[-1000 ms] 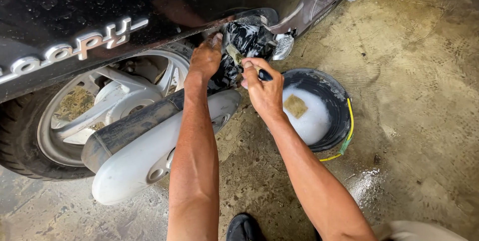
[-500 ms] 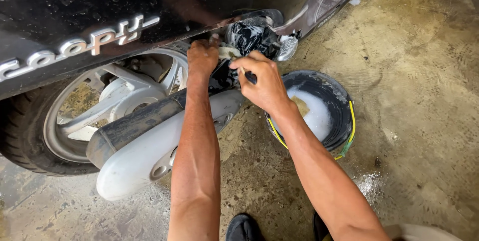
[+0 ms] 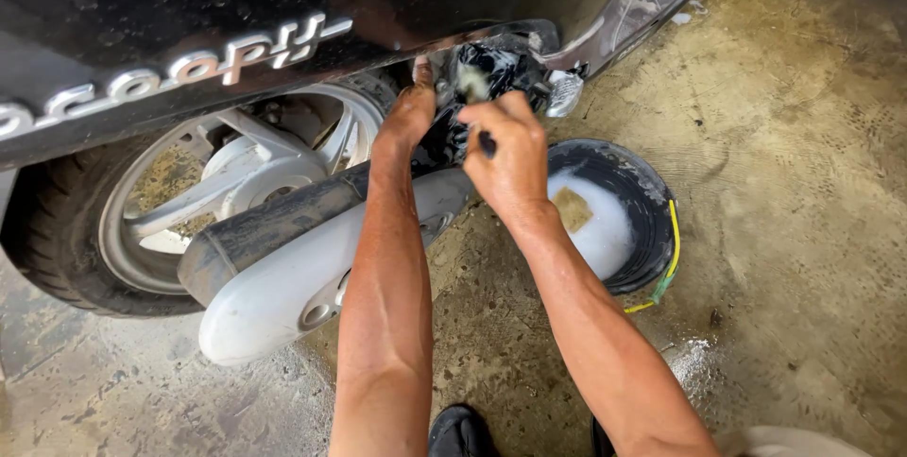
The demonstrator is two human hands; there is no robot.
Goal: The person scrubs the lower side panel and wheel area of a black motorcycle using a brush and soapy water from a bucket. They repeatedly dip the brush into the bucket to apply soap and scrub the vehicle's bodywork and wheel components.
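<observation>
I see two hands at the rear of one black scooter. My left hand rests on the dark wet part under the body panel, with the fingers bent against it; I cannot tell if they grip anything. My right hand is closed around one brush. Its dark handle end shows below the fingers and its pale bristles touch the dark part, just beside the left hand.

One rear wheel with silver spokes is on the left. One exhaust lies in front of it, with a black upper shield and a white lower cover. My left forearm crosses over its front end.

One black bucket stands on the floor to the right of my right wrist, near the scooter. It holds white foamy water, and one brown sponge floats in it. One yellow-green handle hangs at its right rim.

At the bottom edge I count two dark shoes, only partly in view. The floor is concrete, wet and stained, with one small patch of foam near my right forearm.
</observation>
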